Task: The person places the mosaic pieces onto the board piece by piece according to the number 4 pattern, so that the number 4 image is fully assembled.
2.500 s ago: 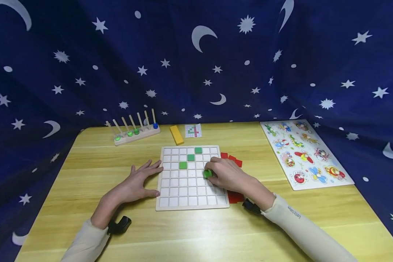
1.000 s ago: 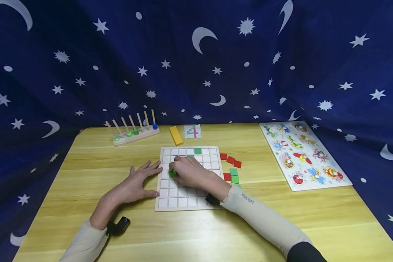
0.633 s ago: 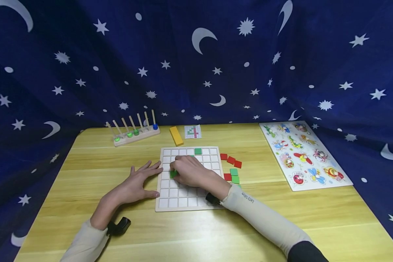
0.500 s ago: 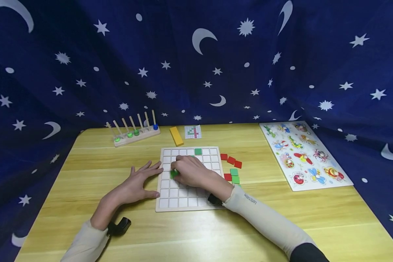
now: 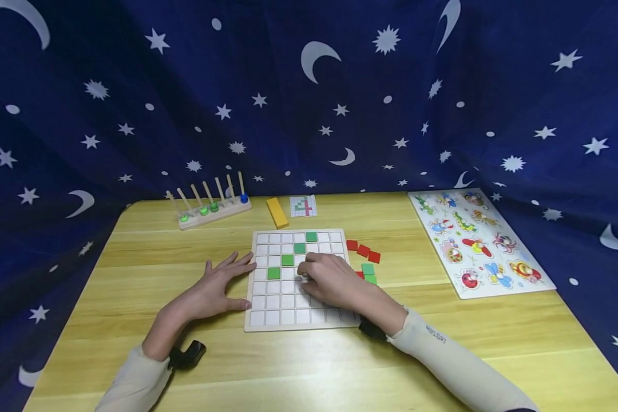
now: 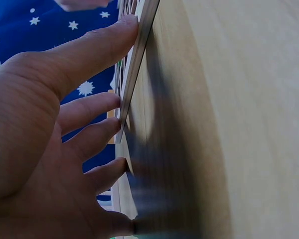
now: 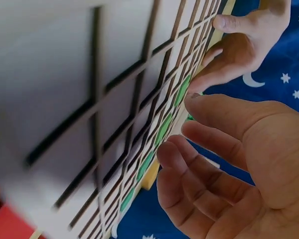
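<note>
A white grid board point(image 5: 302, 328) lies on the table with several green square tiles in a diagonal line, the lowest green tile point(image 5: 273, 273) at left. My left hand point(image 5: 211, 292) spreads its fingers along the board's left edge; the thumb and fingertips touch that edge in the left wrist view. Over the board's right half hovers my right hand point(image 5: 332, 280), its fingers loosely bent. The right wrist view shows nothing between thumb and fingers of the right hand point(image 7: 229, 169). Part of the grid is hidden under it.
Loose red tiles point(image 5: 363, 250) and green tiles point(image 5: 368, 269) lie right of the board. Behind it are a pattern card point(image 5: 302, 206), a yellow block point(image 5: 277, 213) and a peg rack point(image 5: 216, 214) with rings. An insect puzzle board point(image 5: 479, 243) lies at right.
The right hand carried a green tile left across the board and let it go in a grid square at the diagonal's lower end, then moved back right. The left hand has stayed put.
</note>
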Available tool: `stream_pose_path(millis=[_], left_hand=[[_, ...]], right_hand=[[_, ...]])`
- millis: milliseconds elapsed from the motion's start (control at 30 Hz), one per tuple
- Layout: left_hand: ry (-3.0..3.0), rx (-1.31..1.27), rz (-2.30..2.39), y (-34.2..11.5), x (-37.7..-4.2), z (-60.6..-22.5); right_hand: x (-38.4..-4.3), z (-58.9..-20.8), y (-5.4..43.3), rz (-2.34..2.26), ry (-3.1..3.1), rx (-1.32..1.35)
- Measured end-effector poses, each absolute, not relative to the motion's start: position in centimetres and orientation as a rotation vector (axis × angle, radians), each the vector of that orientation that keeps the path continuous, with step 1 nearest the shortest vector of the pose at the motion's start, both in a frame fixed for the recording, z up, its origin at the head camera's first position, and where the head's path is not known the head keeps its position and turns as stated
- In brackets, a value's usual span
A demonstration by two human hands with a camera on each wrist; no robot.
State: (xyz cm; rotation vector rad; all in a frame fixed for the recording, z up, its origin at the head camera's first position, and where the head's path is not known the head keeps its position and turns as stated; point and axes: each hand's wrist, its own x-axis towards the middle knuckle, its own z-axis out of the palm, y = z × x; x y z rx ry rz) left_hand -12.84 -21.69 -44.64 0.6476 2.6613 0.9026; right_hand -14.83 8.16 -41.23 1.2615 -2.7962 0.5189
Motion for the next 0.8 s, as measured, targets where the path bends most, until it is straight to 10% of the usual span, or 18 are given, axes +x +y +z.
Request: stream_pose_path(millis=[800], left_hand=[[2.663,0.646,0.880,-21.7,-13.0,-44.9]], right_hand=[[-15.1,-41.6,18.5,0.508,-2.941,0.873]])
